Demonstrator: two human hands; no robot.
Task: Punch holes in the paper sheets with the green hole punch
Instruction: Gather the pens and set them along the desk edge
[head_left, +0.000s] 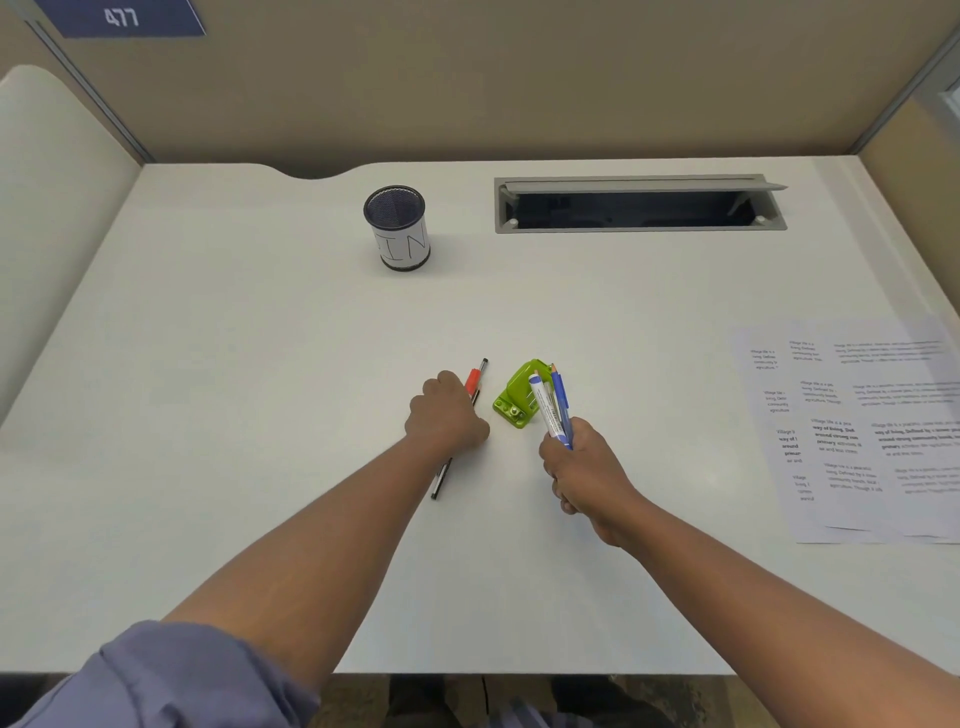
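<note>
The green hole punch (518, 399) stands on the white desk (260, 364) near the middle. Just to its right, my right hand (584, 470) is shut on a bundle of pens (551, 408), a white marker and blue pens pointing up in front of the punch. Left of the punch, my left hand (445, 413) is curled over a red-capped pen and a black pen (474, 384) lying on the desk; whether it grips them I cannot tell. The printed paper sheets (857, 436) lie at the right edge of the desk, apart from both hands.
A black mesh pen cup (397, 228) with a white label stands at the back centre. An open grey cable tray (639, 205) is set into the desk at the back right. Beige partition walls enclose the desk.
</note>
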